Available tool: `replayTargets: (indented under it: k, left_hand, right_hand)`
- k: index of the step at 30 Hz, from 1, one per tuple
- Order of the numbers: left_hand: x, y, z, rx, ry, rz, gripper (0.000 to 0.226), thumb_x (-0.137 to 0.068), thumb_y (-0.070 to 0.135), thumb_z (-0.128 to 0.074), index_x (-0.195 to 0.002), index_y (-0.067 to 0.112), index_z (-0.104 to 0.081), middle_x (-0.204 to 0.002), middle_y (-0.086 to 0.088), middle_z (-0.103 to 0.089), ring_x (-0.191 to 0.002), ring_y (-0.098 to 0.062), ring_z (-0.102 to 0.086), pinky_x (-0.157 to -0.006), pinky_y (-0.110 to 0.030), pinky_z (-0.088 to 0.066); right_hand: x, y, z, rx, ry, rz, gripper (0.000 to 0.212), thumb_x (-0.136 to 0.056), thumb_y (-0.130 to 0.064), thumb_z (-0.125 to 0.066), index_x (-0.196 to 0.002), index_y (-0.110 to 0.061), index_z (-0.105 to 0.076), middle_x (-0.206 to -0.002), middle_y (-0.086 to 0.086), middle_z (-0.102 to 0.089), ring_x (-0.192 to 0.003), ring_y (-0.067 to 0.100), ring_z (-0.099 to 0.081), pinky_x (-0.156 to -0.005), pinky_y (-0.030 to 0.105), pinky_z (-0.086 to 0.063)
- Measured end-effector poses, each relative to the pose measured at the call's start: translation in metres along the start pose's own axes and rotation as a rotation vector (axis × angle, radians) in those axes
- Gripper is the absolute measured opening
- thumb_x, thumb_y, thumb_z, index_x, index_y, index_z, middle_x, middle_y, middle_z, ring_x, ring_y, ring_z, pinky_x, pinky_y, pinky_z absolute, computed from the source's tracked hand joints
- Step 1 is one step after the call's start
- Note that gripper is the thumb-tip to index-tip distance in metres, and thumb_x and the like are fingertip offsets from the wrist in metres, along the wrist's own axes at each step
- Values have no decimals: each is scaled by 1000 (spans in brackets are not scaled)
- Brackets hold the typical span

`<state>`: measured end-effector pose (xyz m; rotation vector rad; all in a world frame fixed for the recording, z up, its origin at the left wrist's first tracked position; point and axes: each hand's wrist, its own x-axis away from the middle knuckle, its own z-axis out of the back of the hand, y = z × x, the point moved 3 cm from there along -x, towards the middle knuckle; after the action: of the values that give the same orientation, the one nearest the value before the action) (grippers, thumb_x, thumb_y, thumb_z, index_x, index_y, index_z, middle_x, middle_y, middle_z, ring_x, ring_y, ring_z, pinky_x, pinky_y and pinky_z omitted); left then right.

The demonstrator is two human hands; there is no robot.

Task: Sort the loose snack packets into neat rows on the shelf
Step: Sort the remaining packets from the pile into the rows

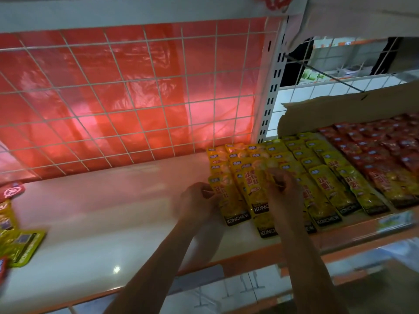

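Left hand (pixel 199 200) pinches the left edge of the end yellow Konchew packet (pixel 229 200), front-centre on the white shelf (pixel 102 211). Right hand (pixel 283 191) has fingers curled on the neighbouring packet (pixel 256 191). Yellow rows (pixel 317 164) run right, then red packets (pixel 385 150), with a cardboard flap (pixel 340 109) behind. Loose packets (pixel 20 243) far left. Wire grid (pixel 113 98) at back.

At the left edge of the shelf (pixel 113 211), loose packets (pixel 20 243) are blurred and cut off. The right hand (pixel 283 193) and forearm (pixel 301 245) cover parts of yellow packets (pixel 326 189) near the front edge. The left hand (pixel 197 202) is smeared — its grip cannot be told. Red packets (pixel 385 150) run off at the right.
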<state>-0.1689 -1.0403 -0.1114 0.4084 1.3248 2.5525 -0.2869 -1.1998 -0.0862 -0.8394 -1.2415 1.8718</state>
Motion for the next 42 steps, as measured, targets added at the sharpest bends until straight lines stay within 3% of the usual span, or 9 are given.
replayTargets:
  k: [3, 7, 10, 13, 16, 20, 27, 36, 42]
  left_hand:
    - [0, 3, -2, -56, 5, -33, 17, -78, 28, -75, -92, 19, -70, -74, 8, -67, -67, -8, -61, -65, -27, -53]
    - [0, 6, -2, -111, 11, -60, 32, -81, 32, -73, -108, 17, -65, -85, 0, -69, -71, -14, -61, -65, -27, -50]
    - [5, 10, 0, -109, 62, -89, 36, -85, 32, -69, -117, 17, -59, -90, -1, -69, -71, -12, -57, -63, -22, -46]
    - [14, 12, -3, 31, 65, -109, 23, -93, 33, -59, -109, 17, -63, -88, 1, -71, -65, -6, -61, -59, -10, -47]
    - [21, 7, -9, 166, -43, -54, 21, -87, 27, -67, -107, 19, -63, -88, -1, -72, -77, -14, -68, -72, -34, -57]
    - [29, 2, -11, 209, -132, -28, 28, -83, 16, -72, -106, 24, -59, -79, 1, -67, -73, -14, -65, -67, -36, -56]
    - [38, 2, -13, 161, -136, -53, 30, -81, 16, -74, -107, 21, -59, -83, -3, -66, -75, -13, -64, -69, -31, -53]
    - [41, -3, -5, -9, -100, -102, 32, -82, 28, -73, -108, 24, -54, -71, 9, -60, -62, 0, -55, -49, -9, -39]
    - [41, -7, 35, -232, 38, -211, 26, -90, 31, -62, -115, 22, -62, -88, 6, -69, -80, -13, -66, -76, -26, -50]
  right_hand:
    - [3, -3, -1, 13, -46, 3, 24, -92, -11, -57, -112, -23, -63, -99, -10, -62, -67, -19, -54, -51, 5, -40]
    - [9, -9, -6, 16, -122, 31, 27, -90, -3, -56, -113, -16, -63, -93, -15, -59, -79, -12, -53, -58, -1, -38]
    - [14, -9, -11, -2, -172, 18, 27, -90, -5, -58, -112, -18, -64, -99, -10, -65, -89, 6, -61, -71, 19, -48]
    - [19, -8, -14, 13, -210, 14, 24, -88, -7, -60, -109, -18, -65, -94, -13, -66, -86, 3, -61, -78, 31, -52]
    - [24, -7, -14, 134, -267, 54, 23, -87, -9, -65, -108, -18, -66, -94, -9, -67, -84, 6, -62, -77, 26, -48]
    - [28, -7, -15, 443, -355, 165, 24, -87, -23, -67, -110, -16, -66, -98, -1, -71, -88, 15, -63, -72, 22, -40]
    - [35, -9, -18, 551, -392, 243, 19, -88, -27, -64, -104, -16, -70, -90, 1, -68, -81, 16, -60, -73, 30, -48]
    - [39, -14, -23, 670, -356, 250, 20, -89, -26, -63, -106, -19, -70, -108, 5, -62, -94, 21, -59, -78, 25, -41]
    - [56, -41, -60, 608, -395, 331, 19, -89, -21, -60, -106, -21, -68, -98, 1, -69, -93, 20, -64, -68, 24, -37]
